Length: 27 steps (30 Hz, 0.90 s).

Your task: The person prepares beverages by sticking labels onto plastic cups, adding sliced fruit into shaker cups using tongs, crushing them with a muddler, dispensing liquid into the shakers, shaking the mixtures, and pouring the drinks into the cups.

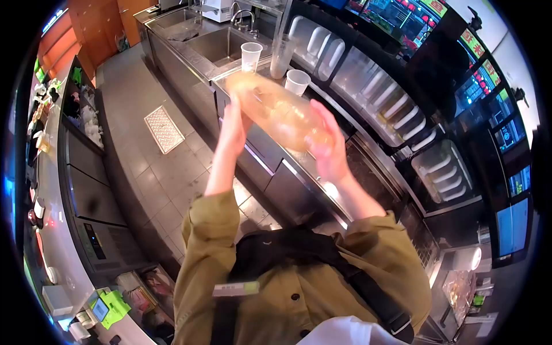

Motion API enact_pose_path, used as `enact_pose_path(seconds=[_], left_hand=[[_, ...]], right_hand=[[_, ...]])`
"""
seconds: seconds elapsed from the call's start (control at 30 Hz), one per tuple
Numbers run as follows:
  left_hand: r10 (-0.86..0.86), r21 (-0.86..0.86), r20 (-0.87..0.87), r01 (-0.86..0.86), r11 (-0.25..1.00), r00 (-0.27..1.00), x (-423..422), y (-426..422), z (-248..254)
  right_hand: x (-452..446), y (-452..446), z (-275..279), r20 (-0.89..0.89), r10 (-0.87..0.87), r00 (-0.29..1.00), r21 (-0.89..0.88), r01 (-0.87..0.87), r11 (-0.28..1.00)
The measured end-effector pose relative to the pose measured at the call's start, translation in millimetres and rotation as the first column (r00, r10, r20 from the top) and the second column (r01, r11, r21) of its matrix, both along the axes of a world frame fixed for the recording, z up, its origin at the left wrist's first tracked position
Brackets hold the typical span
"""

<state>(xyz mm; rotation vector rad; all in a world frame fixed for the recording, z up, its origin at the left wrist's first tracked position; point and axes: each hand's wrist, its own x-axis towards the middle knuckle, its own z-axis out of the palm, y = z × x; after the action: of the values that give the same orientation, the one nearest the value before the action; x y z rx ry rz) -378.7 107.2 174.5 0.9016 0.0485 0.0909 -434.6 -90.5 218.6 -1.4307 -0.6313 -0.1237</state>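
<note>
A see-through drink shaker [279, 112] with pale amber liquid inside lies tilted between my hands, its far end up to the left. It is smeared by motion. My left hand [233, 126] is closed on its left end, and my right hand [326, 141] grips the lower right end. Just behind the shaker on the counter stand a white cup [250, 56] and a second white cup [297, 82]. Beside them is a tall clear pitcher [281, 57]. What exactly is inside the shaker is too blurred to make out.
A steel sink [221, 46] with a tap [245, 20] is at the back. Containers with white handles [374, 95] line the counter's right. Below, a metal floor plate [164, 129] lies in the tiled aisle. A second counter [52, 230] runs along the left, with a green device [112, 307].
</note>
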Motion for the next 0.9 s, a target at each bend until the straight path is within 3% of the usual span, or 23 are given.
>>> enact_pose_path(seconds=[0.03, 0.07, 0.1, 0.13, 0.17, 0.23, 0.3, 0.33, 0.37, 0.4, 0.43, 0.47, 0.57, 0.63, 0.7, 0.77, 0.83, 0.9], left_hand=[[0.049, 0.473, 0.006, -0.046, 0.880, 0.999, 8, 11, -46], [0.448, 0.685, 0.296, -0.514, 0.516, 0.844, -19, -17, -62], [0.268, 0.720, 0.501, -0.568, 0.399, 0.823, -42, -23, -64], [0.024, 0.800, 0.583, -0.579, 0.157, 0.812, -57, -26, -59], [-0.131, 0.765, 0.628, -0.640, -0.076, 0.767, -63, -35, -56], [-0.125, 0.803, 0.595, -0.581, 0.131, 0.794, -74, -42, -67], [-0.077, 0.865, 0.418, -0.371, 0.337, 0.905, -92, -49, -56], [-0.079, 0.852, 0.356, -0.288, 0.438, 0.931, -98, -51, -54], [-0.104, 0.830, 0.304, -0.209, 0.517, 0.947, -101, -54, -54], [-0.134, 0.798, 0.253, -0.129, 0.589, 0.958, -102, -57, -54], [-0.168, 0.756, 0.203, -0.045, 0.653, 0.965, -101, -60, -56], [-0.228, 0.663, 0.144, 0.077, 0.745, 0.963, -98, -63, -63], [-0.351, 0.557, 0.106, 0.237, 0.796, 0.930, -89, -64, -69], [-0.416, 0.535, 0.066, 0.320, 0.782, 0.907, -79, -60, -61], [-0.465, 0.552, 0.043, 0.366, 0.749, 0.884, -61, -54, -52], [-0.463, 0.577, 0.013, 0.372, 0.727, 0.886, -42, -46, -55], [-0.430, 0.587, -0.003, 0.350, 0.730, 0.903, -27, -40, -54], [-0.391, 0.558, -0.061, 0.356, 0.749, 0.918, -13, -37, -55]], right_hand=[[-4, -3, 21, -0.380, 0.117, 0.918, 0.174, -0.053, 0.983], [7, -18, 19, -0.505, 0.195, 0.841, 0.207, -0.101, 0.973], [16, -28, 15, -0.611, 0.271, 0.744, 0.252, -0.142, 0.957], [13, -26, 17, -0.659, 0.229, 0.716, 0.147, -0.177, 0.973], [9, -24, 19, -0.708, 0.176, 0.684, 0.035, -0.215, 0.976], [16, -28, 17, -0.804, 0.135, 0.580, -0.060, -0.305, 0.950], [28, -29, 31, -0.875, 0.063, 0.479, -0.180, -0.444, 0.878], [27, -25, 50, -0.794, -0.039, 0.606, -0.411, -0.490, 0.769], [34, -25, 56, -0.591, -0.068, 0.803, -0.687, -0.458, 0.564], [45, -25, 61, -0.346, -0.017, 0.938, -0.890, -0.322, 0.323], [54, -26, 60, -0.096, 0.107, 0.990, -0.991, -0.105, 0.081], [56, -27, 52, 0.071, 0.168, 0.983, -0.986, 0.044, 0.160], [73, -34, 54, 0.022, 0.352, 0.936, -0.979, -0.051, 0.197], [82, -47, 45, 0.093, 0.416, 0.905, -0.948, -0.047, 0.314], [101, -60, 39, 0.195, 0.451, 0.871, -0.890, -0.036, 0.455], [132, -76, 47, 0.314, 0.330, 0.890, -0.775, 0.040, 0.631], [169, -92, 31, 0.450, 0.087, 0.889, -0.739, 0.316, 0.595], [205, -108, -39, 0.349, 0.075, 0.934, -0.932, 0.337, 0.134]])
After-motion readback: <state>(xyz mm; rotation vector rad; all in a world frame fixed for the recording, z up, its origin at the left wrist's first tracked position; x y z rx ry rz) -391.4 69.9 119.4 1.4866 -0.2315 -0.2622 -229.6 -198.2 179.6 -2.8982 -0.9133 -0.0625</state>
